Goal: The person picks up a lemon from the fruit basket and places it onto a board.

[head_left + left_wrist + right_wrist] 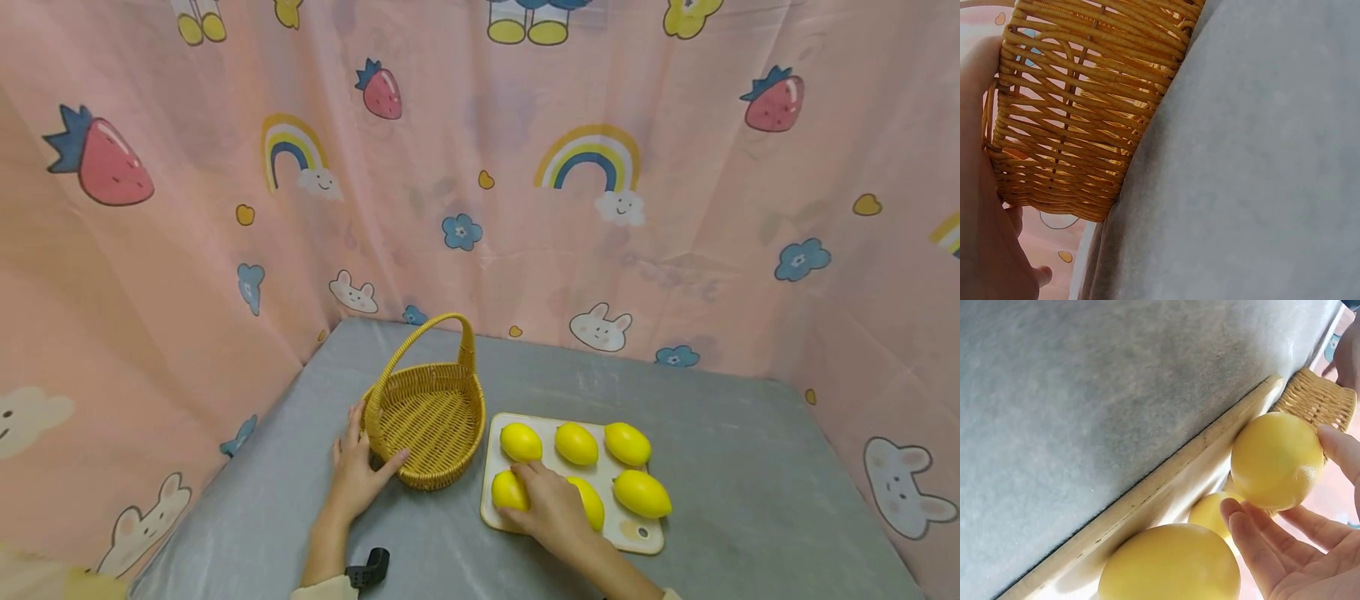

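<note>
A yellow wicker basket (433, 427) with a tall arched handle stands upright on the table, and its inside shows only woven cane. My left hand (360, 467) touches its near left side, thumb and fingers spread along the rim. In the left wrist view the basket's woven wall (1079, 119) lies beside that hand. To the right, several lemons sit in two rows on a white board (606, 483). My right hand (553, 507) pinches the front-left lemon (1277, 461) between thumb and fingers. Another lemon (587, 502) is partly hidden behind this hand.
The grey-covered table (750, 467) extends around the board and basket. A pink patterned curtain (480, 275) hangs along its back and sides. The board has a round hole (642, 532) at its near right corner. A black strap (369, 568) is on the left wrist.
</note>
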`<move>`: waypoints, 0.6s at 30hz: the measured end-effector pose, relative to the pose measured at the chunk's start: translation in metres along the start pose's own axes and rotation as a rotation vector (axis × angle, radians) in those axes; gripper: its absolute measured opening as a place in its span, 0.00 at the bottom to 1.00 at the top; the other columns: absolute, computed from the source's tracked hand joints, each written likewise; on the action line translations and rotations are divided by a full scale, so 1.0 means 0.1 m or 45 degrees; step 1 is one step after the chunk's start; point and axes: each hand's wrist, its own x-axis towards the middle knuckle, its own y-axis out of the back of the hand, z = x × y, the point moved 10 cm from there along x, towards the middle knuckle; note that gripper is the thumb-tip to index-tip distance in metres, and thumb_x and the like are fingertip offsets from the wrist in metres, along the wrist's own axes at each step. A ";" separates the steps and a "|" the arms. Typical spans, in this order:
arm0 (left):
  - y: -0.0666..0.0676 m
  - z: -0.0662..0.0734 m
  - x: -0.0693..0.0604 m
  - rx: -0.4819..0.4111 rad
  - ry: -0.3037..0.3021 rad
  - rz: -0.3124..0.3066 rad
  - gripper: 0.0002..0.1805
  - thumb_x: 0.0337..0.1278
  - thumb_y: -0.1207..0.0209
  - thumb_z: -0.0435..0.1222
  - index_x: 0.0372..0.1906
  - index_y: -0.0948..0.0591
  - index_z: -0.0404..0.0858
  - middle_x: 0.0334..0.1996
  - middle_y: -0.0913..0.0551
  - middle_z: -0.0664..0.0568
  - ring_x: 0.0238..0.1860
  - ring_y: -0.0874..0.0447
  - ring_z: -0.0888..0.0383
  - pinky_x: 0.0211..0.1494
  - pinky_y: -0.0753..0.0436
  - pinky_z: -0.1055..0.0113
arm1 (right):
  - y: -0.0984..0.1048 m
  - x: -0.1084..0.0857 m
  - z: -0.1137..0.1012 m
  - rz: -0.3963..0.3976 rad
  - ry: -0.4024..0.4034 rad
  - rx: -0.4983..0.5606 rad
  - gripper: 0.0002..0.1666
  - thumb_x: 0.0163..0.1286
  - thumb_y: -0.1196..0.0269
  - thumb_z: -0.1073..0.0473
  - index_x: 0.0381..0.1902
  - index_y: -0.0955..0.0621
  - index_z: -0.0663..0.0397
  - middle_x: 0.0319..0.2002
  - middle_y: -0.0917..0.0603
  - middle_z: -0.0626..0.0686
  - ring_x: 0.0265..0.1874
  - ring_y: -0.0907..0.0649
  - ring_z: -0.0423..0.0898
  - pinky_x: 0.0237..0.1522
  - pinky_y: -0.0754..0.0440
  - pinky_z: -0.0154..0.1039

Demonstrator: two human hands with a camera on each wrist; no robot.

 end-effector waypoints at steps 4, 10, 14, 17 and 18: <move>0.00 0.00 -0.01 -0.003 -0.003 0.003 0.43 0.58 0.34 0.51 0.75 0.35 0.40 0.79 0.55 0.43 0.77 0.61 0.32 0.64 0.59 0.23 | 0.04 -0.01 0.00 0.025 -0.006 -0.004 0.32 0.50 0.21 0.49 0.49 0.16 0.59 0.42 0.16 0.54 0.33 0.16 0.51 0.30 0.19 0.47; 0.00 0.00 -0.01 0.005 0.003 0.002 0.43 0.58 0.34 0.52 0.75 0.34 0.40 0.80 0.56 0.44 0.77 0.62 0.32 0.65 0.60 0.24 | 0.30 -0.01 0.09 0.199 -0.028 0.040 0.23 0.55 0.24 0.53 0.46 0.15 0.58 0.36 0.15 0.52 0.29 0.16 0.47 0.25 0.22 0.36; 0.00 0.01 -0.02 0.006 -0.001 0.009 0.43 0.58 0.33 0.52 0.74 0.33 0.39 0.80 0.56 0.45 0.77 0.61 0.32 0.65 0.60 0.23 | 0.57 -0.02 0.21 0.383 -0.023 -0.117 0.16 0.57 0.25 0.55 0.41 0.13 0.58 0.33 0.15 0.51 0.25 0.17 0.47 0.17 0.27 0.33; 0.01 0.01 -0.01 0.001 -0.005 0.016 0.43 0.57 0.33 0.51 0.75 0.34 0.39 0.80 0.56 0.45 0.77 0.61 0.32 0.64 0.60 0.23 | 0.69 -0.03 0.33 0.453 -0.036 -0.300 0.16 0.58 0.26 0.56 0.41 0.13 0.60 0.38 0.14 0.56 0.32 0.16 0.53 0.27 0.18 0.42; 0.01 0.00 -0.01 -0.002 -0.005 0.018 0.44 0.57 0.33 0.51 0.75 0.34 0.39 0.80 0.56 0.45 0.77 0.61 0.32 0.64 0.60 0.23 | 0.69 -0.03 0.37 0.442 -0.046 -0.352 0.16 0.59 0.27 0.57 0.43 0.14 0.60 0.41 0.15 0.58 0.38 0.16 0.56 0.36 0.17 0.48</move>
